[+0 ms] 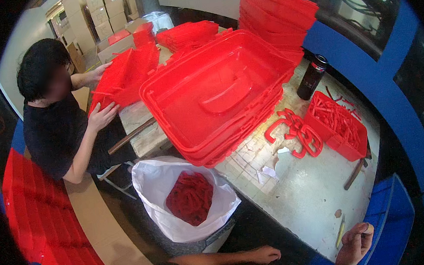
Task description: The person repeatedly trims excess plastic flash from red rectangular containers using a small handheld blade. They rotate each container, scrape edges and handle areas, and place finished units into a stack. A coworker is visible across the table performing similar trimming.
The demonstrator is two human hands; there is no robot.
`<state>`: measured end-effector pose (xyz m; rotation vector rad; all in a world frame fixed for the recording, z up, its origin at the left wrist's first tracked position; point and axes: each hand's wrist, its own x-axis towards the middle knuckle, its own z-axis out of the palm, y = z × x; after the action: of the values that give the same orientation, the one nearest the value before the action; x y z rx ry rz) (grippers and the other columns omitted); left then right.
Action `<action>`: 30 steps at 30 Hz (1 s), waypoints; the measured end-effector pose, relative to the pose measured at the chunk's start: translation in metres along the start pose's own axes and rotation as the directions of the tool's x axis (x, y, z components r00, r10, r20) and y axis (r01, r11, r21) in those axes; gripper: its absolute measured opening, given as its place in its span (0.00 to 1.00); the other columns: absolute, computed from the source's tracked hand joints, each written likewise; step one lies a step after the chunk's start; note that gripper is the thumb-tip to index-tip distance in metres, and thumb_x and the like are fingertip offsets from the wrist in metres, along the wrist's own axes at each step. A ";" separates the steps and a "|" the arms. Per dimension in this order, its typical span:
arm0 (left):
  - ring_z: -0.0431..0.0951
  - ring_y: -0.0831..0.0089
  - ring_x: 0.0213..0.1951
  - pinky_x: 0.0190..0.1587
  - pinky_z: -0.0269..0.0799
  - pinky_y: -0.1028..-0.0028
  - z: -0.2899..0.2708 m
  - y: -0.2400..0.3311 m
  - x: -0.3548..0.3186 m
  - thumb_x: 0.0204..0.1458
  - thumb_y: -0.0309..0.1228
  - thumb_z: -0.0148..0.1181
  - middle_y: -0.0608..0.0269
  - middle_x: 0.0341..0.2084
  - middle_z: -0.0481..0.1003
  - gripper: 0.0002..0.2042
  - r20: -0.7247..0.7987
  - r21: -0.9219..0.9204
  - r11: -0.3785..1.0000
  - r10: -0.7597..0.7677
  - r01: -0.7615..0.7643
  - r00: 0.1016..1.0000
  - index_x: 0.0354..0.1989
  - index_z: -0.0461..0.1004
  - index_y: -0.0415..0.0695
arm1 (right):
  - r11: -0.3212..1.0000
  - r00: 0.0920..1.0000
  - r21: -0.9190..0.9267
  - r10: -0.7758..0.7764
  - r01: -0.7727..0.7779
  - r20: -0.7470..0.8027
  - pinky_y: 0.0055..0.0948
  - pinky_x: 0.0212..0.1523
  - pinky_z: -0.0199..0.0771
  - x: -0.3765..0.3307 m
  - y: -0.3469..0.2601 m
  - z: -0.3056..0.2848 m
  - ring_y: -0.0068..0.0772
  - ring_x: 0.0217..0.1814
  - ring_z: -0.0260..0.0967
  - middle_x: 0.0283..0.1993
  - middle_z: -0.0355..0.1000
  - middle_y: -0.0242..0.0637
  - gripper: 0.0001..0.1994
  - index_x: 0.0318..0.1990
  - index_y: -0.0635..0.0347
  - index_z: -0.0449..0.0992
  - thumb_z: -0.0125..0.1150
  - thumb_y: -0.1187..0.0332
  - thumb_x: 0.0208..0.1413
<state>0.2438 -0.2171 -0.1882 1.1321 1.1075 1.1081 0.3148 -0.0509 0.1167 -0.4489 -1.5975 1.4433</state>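
My left hand (265,254) is at the table's near edge, low in the view, its fingers curled into a loose fist with nothing seen in it. At the lower right my right hand (358,243) is raised with bent fingers, thumb close to the fingertips; whatever it may hold is too small to make out. Right beside it, a yellow pen-like tool (340,230) lies on the table (307,199). A stack of red plastic trays (229,94) stands farther off, and several red handles (299,133) lie to its right.
A red bin (360,145) of small red strips and a dark can (312,77) stand at the right. A white sack (152,197) with red pieces sits front left. Across the left side, a co-worker (51,115) handles red plastic parts (128,74). More red trays (277,15) rise behind.
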 end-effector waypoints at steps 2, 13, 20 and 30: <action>0.75 0.71 0.27 0.32 0.70 0.68 0.000 0.001 0.000 0.65 0.33 0.50 0.59 0.27 0.75 0.10 0.013 -0.024 0.998 -0.064 0.064 0.998 0.45 0.75 0.41 | 0.995 0.985 0.095 -0.017 0.001 0.170 0.25 0.28 0.63 -0.004 0.001 -0.015 0.26 0.31 0.60 0.35 0.66 0.36 0.06 0.44 0.62 0.71 0.59 0.73 0.62; 0.74 0.70 0.26 0.32 0.70 0.67 -0.001 0.007 0.001 0.66 0.37 0.50 0.60 0.26 0.75 0.12 0.006 0.065 0.997 -0.037 0.036 0.999 0.40 0.75 0.41 | 0.998 0.995 0.022 0.064 -0.066 0.071 0.23 0.25 0.62 -0.020 0.015 -0.027 0.21 0.26 0.60 0.31 0.65 0.32 0.04 0.41 0.60 0.70 0.58 0.71 0.64; 0.71 0.72 0.22 0.29 0.70 0.67 -0.019 0.047 0.006 0.66 0.48 0.50 0.61 0.20 0.72 0.23 0.278 0.233 0.921 -0.370 0.311 0.887 0.32 0.76 0.40 | 0.971 0.972 -0.070 0.232 -0.230 0.028 0.21 0.34 0.67 -0.030 -0.001 -0.032 0.20 0.33 0.66 0.36 0.71 0.35 0.04 0.38 0.63 0.73 0.56 0.80 0.58; 0.81 0.71 0.29 0.35 0.76 0.71 -0.012 0.150 0.021 0.60 0.32 0.59 0.58 0.27 0.80 0.08 0.149 0.418 0.908 -0.071 0.003 0.986 0.40 0.79 0.41 | 0.827 0.921 -0.563 0.218 0.003 0.324 0.36 0.41 0.74 -0.026 -0.045 -0.097 0.38 0.40 0.75 0.38 0.74 0.41 0.08 0.44 0.59 0.74 0.61 0.70 0.58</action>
<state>0.2224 -0.1817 -0.0420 1.4997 1.2663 0.7486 0.4189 -0.0247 0.1393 -0.6295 -2.3596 1.1682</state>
